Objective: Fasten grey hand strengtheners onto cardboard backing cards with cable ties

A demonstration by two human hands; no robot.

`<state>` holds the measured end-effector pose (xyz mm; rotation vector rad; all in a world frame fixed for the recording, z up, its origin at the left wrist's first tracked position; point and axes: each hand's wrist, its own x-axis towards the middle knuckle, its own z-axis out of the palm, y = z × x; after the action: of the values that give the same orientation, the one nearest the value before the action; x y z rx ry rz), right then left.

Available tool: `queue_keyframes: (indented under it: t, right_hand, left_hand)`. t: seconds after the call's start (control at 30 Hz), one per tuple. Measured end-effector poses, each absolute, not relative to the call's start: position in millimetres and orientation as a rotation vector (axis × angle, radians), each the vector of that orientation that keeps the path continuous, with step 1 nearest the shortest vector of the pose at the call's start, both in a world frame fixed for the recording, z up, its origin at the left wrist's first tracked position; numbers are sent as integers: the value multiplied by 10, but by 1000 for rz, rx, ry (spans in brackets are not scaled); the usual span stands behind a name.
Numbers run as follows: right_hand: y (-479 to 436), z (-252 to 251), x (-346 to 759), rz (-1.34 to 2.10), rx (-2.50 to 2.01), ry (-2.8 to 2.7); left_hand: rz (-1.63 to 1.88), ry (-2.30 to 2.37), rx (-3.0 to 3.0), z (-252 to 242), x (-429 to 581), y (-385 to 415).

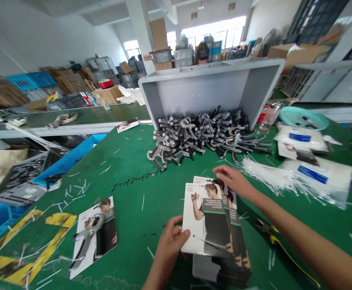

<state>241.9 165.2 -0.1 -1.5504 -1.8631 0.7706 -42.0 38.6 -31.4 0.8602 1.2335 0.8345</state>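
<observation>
A white-and-dark printed cardboard card (207,219) lay over a matching stack (239,241) toward the green table's (127,217) near edge, its long axis pointing away from that edge. It lay rightward of the nearer left hand (172,243), whose thumb and fingers pinched its left edge. The right hand (232,181) was by the stack's far right corner; whether it gripped, I could not tell.
</observation>
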Motion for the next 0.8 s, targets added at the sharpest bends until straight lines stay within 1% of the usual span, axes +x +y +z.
queue_keyframes:
  t: [0.13,0.27,0.43,0.53,0.67,0.73,0.8]
  right_hand:
    - [2403,-123,2066,794,-1672,-1849]
    - [3015,-79,1635,738,-1827,-1762]
    - [3273,25,1422,823,-1845,-1733]
    - [2995,156,1605,936,-1783,-1723]
    - [2076,401,1987,1138,-1583,-1645]
    - [1513,479,2061,1544,-1154,-1319]
    - [1016,498,2017,1764,-923,-1011]
  left_hand:
    - [744,1326,1113,-414,-364,311]
    - [675,1372,1317,-451,-338,281]
    - [518,1422,1397,-354,-368,287]
    - [471,1471,1434,-218,-570,347]
    - [784,1622,1467,8,-798,553]
    - [943,1548,1649,122,-745,698]
    - [1024,1409,1877,213,-595,839]
